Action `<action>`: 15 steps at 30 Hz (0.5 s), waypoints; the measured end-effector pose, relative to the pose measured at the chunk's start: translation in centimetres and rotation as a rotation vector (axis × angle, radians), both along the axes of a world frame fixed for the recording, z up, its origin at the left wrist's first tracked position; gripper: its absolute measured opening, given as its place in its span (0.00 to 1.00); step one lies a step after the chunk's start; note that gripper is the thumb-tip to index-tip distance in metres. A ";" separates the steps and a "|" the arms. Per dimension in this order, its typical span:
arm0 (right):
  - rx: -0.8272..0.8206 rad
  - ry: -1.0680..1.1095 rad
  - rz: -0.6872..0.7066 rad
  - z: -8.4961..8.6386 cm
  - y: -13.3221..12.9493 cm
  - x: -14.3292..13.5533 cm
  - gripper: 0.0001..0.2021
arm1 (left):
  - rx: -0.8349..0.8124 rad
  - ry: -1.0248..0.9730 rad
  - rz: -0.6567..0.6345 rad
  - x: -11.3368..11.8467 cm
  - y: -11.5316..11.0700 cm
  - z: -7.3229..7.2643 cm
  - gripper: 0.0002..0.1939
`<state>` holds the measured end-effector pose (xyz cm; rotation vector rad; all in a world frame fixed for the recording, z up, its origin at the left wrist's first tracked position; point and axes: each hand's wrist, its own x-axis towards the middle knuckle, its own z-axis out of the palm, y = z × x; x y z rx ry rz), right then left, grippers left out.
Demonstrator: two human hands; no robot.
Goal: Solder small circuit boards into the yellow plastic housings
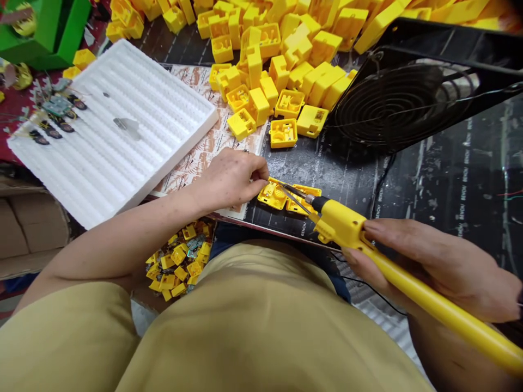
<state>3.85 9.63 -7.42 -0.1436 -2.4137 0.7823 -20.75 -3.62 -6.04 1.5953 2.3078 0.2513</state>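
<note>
My right hand (433, 261) grips a yellow soldering iron (347, 223), with fingers and thumb along its handle. Its dark metal tip points left, over an open yellow plastic casing (273, 195) on the black bench. A second casing half (304, 198) lies beside the first, partly covered by the iron's tip. At the upper left edge of the first casing, my left hand (235, 177) has thumb and fingers pinched together. Whatever is between those fingertips is hidden or too small to name.
Many yellow casings (257, 103) are heaped at the back. A black fan (388, 103) stands at right. A white foam tray (122, 136) on the left bears small wired circuit parts (57, 106). Below the bench edge is a container of yellow pieces (180, 267). Green bins (53, 32) sit far left.
</note>
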 end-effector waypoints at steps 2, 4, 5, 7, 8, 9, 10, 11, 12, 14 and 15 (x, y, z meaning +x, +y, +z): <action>0.016 0.017 0.062 -0.3 0.3 -0.3 0.07 | -0.036 0.013 0.007 0.1 0.3 0.2 0.10; 0.028 -0.010 0.071 -0.4 0.2 -0.5 0.05 | -0.058 0.024 0.010 0.1 0.4 0.4 0.10; 0.030 -0.025 0.076 -0.3 0.1 -0.6 0.04 | -0.068 0.028 0.009 0.0 0.4 0.4 0.10; 0.047 -0.034 0.087 -0.1 0.0 -0.8 0.04 | -0.093 0.032 -0.001 0.0 0.6 0.5 0.11; 0.061 -0.034 0.091 0.0 -0.1 -0.9 0.04 | -0.101 0.035 -0.005 -0.1 0.6 0.6 0.11; 0.082 -0.038 0.098 0.1 -0.1 -1.0 0.05 | -0.107 0.038 -0.009 -0.1 0.7 0.6 0.11; 0.113 -0.037 0.110 0.2 -0.2 -1.2 0.06 | -0.112 0.041 -0.014 -0.1 0.8 0.7 0.11; 0.144 -0.038 0.121 0.3 -0.2 -1.3 0.08 | -0.115 0.046 -0.021 -0.1 0.8 0.7 0.11; 0.174 -0.034 0.139 0.4 -0.1 -1.4 0.09 | -0.117 0.053 -0.027 -0.1 0.9 0.7 0.11; 0.195 -0.039 0.164 0.7 0.1 -1.4 0.09 | -0.126 0.063 -0.042 -0.1 1.1 0.7 0.12; 0.177 -0.048 0.154 0.7 0.3 -1.3 0.07 | -0.132 0.065 -0.050 -0.1 1.1 0.7 0.12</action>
